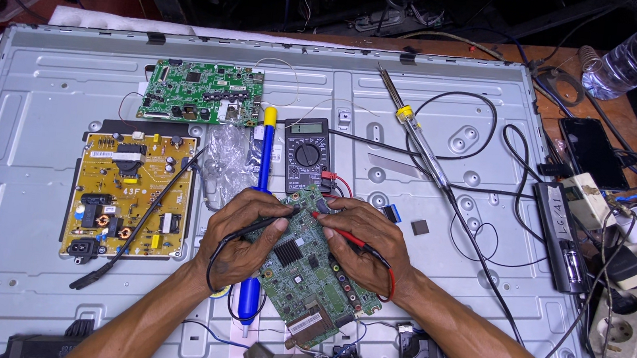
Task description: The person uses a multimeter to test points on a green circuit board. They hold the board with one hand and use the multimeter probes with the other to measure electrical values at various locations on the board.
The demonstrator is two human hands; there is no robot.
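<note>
A green circuit board [306, 270] with a black heatsink lies tilted near the middle of the grey surface [5, 263], left hand [242, 236] pinching a black probe [269, 222], right hand [363, 244] pinching a red probe [340, 230] onto it.

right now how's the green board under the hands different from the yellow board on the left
The green board lies tilted at an angle, loose on the metal back panel; the yellow board sits square to the panel's edges. The green board is being touched: the left hand holds a black probe to it and the right hand a red probe, while nothing touches the yellow board. Both are populated circuit boards lying flat.
</note>
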